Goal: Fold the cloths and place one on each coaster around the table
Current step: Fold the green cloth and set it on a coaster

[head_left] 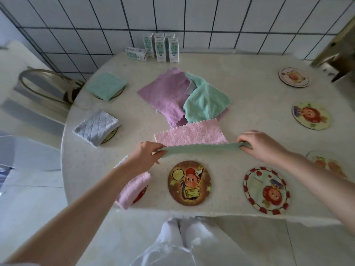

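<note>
Approx. 3 of 8 places were done, judging by the table [249, 83]. Three coasters on the L side each carried a folded cloth: a folded teal cloth [106, 85] far L, a folded grey cloth [96, 127] nearer, and a folded pink cloth [132, 191] at the near edge, partly under the L forearm.

Five coasters were bare: the brown balloon coaster [189, 183] and the red-rimmed coaster [267, 191] at the near edge, a pale coaster [330, 164] partly hidden by the R forearm, and 2 more up the R side, a red-haired coaster [311, 116] and a far coaster [294, 77].

In hand was a green cloth [201, 149], stretched as a band between both hands, over the near edge of a flat pink cloth [192, 134]. The L hand [148, 152] pinched its L end, thumb & fingers curled round the edge. The R hand [257, 144] gripped the R end w/ fingers curled over it. It looked mid-fold; no. of layers not clear.

Left to do, prob.: finish this fold and set it on a bare coaster (the brown balloon one lay nearest). Then the flat pink cloth, then the loose heap mid-table: a purple cloth [165, 93] w/ a loose teal cloth [205, 102] over it. The exact no. of cloths in the heap couldn't be told, so whether there were enough for all 5 was unclear.

Cartons [161, 47] stood at the back by the tiled wall.
</note>
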A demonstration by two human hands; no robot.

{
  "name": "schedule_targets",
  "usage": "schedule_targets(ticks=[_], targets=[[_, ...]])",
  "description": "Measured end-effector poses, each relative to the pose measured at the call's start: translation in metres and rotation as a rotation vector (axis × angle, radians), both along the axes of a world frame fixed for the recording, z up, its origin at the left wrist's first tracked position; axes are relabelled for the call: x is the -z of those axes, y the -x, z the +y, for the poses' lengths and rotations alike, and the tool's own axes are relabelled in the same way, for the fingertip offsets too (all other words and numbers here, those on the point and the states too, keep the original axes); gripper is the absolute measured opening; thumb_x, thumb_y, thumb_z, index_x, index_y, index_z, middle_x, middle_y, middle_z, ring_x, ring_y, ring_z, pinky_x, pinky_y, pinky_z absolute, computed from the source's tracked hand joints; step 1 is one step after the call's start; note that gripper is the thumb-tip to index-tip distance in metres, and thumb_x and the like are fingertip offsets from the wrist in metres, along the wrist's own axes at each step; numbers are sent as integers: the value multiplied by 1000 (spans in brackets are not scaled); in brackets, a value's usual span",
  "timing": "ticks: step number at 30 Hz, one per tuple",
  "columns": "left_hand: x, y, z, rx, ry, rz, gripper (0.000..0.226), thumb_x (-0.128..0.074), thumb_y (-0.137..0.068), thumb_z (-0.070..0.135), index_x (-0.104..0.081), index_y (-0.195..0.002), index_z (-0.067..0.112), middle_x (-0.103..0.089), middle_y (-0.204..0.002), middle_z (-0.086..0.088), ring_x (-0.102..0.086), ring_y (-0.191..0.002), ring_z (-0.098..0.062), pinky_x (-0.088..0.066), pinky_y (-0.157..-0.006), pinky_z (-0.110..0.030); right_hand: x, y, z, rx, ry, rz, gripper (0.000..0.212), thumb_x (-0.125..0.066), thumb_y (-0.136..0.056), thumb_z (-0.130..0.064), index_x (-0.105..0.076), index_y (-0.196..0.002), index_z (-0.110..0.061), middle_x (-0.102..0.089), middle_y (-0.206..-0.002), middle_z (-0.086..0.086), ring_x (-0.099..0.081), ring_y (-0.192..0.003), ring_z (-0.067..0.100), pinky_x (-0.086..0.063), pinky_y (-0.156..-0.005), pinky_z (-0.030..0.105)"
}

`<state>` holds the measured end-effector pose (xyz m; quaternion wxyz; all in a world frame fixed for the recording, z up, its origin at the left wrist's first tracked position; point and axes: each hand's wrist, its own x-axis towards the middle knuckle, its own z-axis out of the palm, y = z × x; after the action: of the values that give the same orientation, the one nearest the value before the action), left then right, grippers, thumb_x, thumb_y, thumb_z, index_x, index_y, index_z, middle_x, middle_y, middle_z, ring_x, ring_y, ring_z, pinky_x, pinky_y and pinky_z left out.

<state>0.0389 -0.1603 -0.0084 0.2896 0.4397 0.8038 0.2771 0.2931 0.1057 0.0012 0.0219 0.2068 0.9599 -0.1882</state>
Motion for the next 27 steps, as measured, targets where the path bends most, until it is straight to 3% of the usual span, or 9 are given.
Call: schedule_targets(ticks=[3,6,8,10,14,18,22,24,27], targets=[[11,-23,-16,24,63,30,20,-61,-90,17,-69,-109,13,-68,-91,5,-59,-66,-1,-47,-62,-6,11,-15,-10,-21,68,-94,11,-68,-82,-10,-66,-91,-17,-61,-89,-7,-57,-88,10,-47,-79,27],[31,-45,-34,6,114,31,23,-63,-90,21,-70,-111,21,-71,-105,6,-62,-83,-4,-54,-82,-23,25,-32,-19,-8,130,-168,15,-67,-83,-10,-66,-95,-19,-63,-95,-10,-56,-90,3,-47,-84,24],[41,-60,-47,-11,169,64,22,-61,-91,27,-69,-111,33,-69,-103,17,-62,-78,1,-51,-71,-12,35,-46,-24,-17,175,-193,18,-65,-84,-9,-67,-97,-21,-64,-97,-12,-57,-91,1,-46,-84,20],[49,-80,-58,-32,162,36,23,-63,-90,22,-69,-111,30,-66,-96,19,-62,-76,1,-45,-64,-5,43,-59,-28,-37,212,-220,21,-62,-87,-7,-69,-99,-22,-64,-97,-14,-57,-91,0,-42,-82,14],[68,-121,-79,-122,120,-26,25,-67,-87,14,-71,-111,21,-68,-102,15,-65,-89,-3,-48,-81,-16,60,-86,-31,-84,273,-274,23,-60,-88,-10,-70,-104,-24,-67,-100,-15,-58,-90,-3,-46,-85,17],[81,-155,-92,-234,76,-28,38,-71,-81,6,-69,-97,40,-58,-85,47,-62,-87,14,-50,-79,-12,68,-103,-31,-98,364,-302,21,-61,-89,-16,-69,-102,-30,-67,-92,-18,-59,-74,-5,-46,-68,14],[88,-166,-87,-481,50,-10,24,-74,-78,1,-75,-92,20,-67,-77,19,-66,-75,-8,-49,-72,-23,75,-100,-21,-1,496,-199,10,-64,-86,-26,-66,-87,-36,-67,-78,-15,-64,-64,16,-51,-61,35],[86,-162,-80,-579,23,-40,14,-74,-77,1,-74,-83,14,-66,-66,19,-64,-68,0,-46,-66,-16,76,-91,-14,83,534,-102,7,-68,-84,-26,-66,-81,-32,-68,-77,-15,-65,-70,15,-51,-66,33],[81,-150,-61,-714,-52,-128,25,-72,-79,-1,-66,-68,21,-61,-51,17,-53,-53,5,-38,-54,-7,76,-68,-2,223,618,31,6,-70,-82,-23,-66,-77,-23,-67,-74,-5,-61,-68,11,-47,-66,27]])
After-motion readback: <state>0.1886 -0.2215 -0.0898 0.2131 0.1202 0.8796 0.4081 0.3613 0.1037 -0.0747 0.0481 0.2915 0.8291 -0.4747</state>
